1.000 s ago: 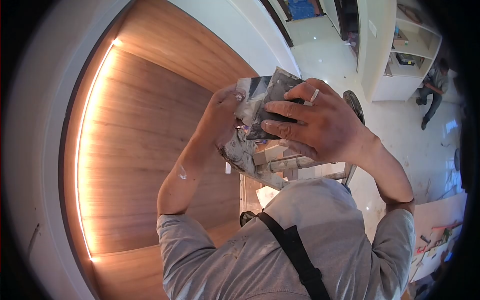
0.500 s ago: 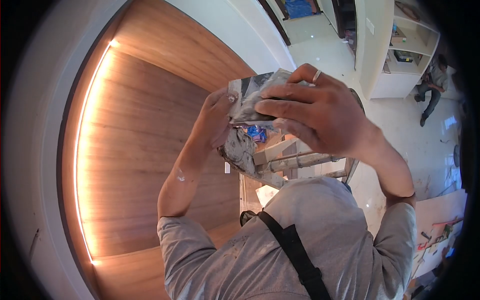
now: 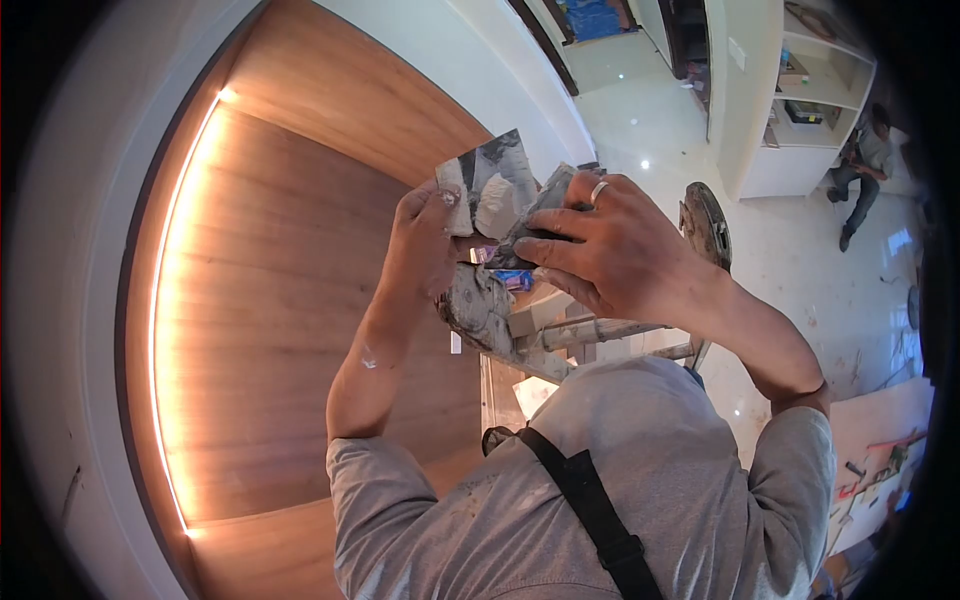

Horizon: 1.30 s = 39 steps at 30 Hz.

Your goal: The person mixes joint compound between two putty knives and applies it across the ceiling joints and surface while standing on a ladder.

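My left hand point(image 3: 425, 225) grips the left edge of a flat metal plate point(image 3: 508, 160), its thumb on the pale strip there. A lump of white paste point(image 3: 495, 205) sits on the plate's face. My right hand point(image 3: 625, 240), with a ring on one finger, is closed on a grey, paste-smeared blade point(image 3: 548, 200). That blade is tilted, close to the right side of the plate; whether the two touch is hard to tell. White smears mark my left hand and forearm.
Below my hands is a worn wooden ladder point(image 3: 480, 305). A lit wood-panelled recess point(image 3: 300, 300) lies to the left. At right are a white shelf unit point(image 3: 820, 75), a seated person point(image 3: 870, 165) and a board with tools point(image 3: 880, 440).
The blade in my right hand has moved off the plate's face, down and to the right. My left hand has shifted slightly left, and the plate with its white lump is more exposed.
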Each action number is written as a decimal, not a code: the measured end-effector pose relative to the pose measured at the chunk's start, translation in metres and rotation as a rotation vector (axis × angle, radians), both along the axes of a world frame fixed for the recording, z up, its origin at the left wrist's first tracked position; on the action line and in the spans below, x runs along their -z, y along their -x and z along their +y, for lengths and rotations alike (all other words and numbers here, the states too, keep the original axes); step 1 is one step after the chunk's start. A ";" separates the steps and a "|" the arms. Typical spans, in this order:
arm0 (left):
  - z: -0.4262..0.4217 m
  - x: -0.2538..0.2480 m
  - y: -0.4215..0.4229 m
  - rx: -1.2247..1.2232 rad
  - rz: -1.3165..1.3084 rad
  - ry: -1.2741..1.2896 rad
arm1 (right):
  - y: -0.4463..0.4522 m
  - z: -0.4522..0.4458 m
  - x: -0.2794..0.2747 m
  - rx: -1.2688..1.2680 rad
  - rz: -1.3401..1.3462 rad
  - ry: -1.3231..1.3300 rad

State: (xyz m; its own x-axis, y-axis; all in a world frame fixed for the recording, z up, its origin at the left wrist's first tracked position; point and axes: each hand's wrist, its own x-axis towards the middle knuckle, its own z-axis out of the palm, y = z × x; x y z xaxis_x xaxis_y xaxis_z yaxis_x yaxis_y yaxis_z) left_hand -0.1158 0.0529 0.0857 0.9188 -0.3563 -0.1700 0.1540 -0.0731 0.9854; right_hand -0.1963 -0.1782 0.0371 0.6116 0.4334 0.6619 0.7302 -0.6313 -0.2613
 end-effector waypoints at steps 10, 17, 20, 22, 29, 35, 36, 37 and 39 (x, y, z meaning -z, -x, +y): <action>0.029 0.010 -0.020 -0.272 -0.055 0.224 | -0.009 -0.049 -0.015 -0.153 0.547 -0.600; 0.033 0.024 -0.019 -0.096 -0.008 0.230 | -0.008 -0.021 -0.049 -0.590 0.654 -1.587; 0.034 0.042 -0.018 -0.062 0.012 0.113 | -0.019 -0.003 -0.075 -0.554 0.257 -1.623; 0.037 0.055 -0.018 -0.040 -0.043 0.045 | -0.025 0.006 -0.105 -0.450 -0.059 -1.635; 0.030 0.059 -0.014 -0.070 -0.165 0.067 | -0.057 -0.003 -0.209 -0.637 -0.228 -1.744; 0.030 0.066 -0.020 -0.128 -0.206 0.060 | -0.070 0.008 -0.260 -0.564 -0.408 -1.770; 0.029 0.065 -0.018 -0.132 -0.210 0.075 | -0.075 0.011 -0.262 -0.485 -0.469 -1.748; 0.026 0.062 -0.015 -0.138 -0.212 0.090 | -0.076 0.014 -0.266 -0.402 -0.528 -1.727; 0.036 0.074 -0.024 -0.142 -0.227 0.099 | -0.076 0.023 -0.274 -0.358 -0.611 -1.749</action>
State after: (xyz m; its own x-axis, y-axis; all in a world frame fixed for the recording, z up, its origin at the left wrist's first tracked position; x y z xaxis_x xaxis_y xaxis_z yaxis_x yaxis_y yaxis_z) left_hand -0.0917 0.0888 0.0120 0.9713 -0.2258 0.0753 -0.0700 0.0314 0.9971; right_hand -0.1207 -0.1555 0.3108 0.1993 -0.8419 0.5014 0.9777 0.2056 -0.0434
